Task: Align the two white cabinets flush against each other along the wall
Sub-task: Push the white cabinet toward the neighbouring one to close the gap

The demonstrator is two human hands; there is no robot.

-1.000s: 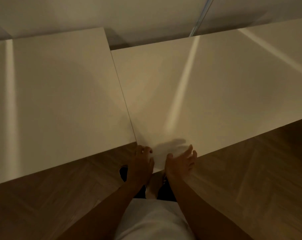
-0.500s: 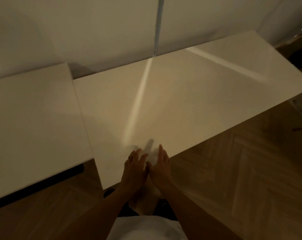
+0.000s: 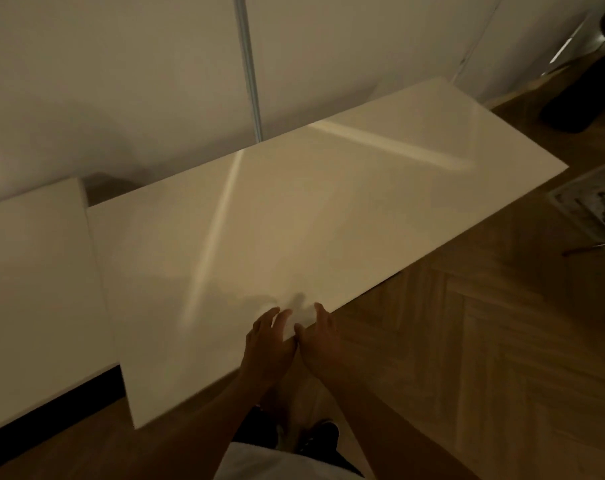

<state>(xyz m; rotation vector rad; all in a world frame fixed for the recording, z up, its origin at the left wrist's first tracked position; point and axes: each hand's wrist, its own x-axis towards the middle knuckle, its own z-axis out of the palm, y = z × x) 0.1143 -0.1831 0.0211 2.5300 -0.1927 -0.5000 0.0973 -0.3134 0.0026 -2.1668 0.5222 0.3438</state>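
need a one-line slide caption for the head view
Both hands, left hand and right hand, rest open at the right cabinet's front edge, which sits proud of the left cabinet.

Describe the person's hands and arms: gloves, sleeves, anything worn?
Both bare: left hand and right hand have no gloves, and no rings, watch or bands show in the dim light. Forearms are uncovered to the frame's edge; no sleeves in view.

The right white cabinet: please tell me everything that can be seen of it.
The right white cabinet shows mostly its flat, glossy white top, long and rectangular, with light streaks reflected on it. Its left side lies along the left cabinet, but its front edge juts further out over the wood floor and its back sits off the wall. The left hand and right hand rest at its front edge, fingers loose.
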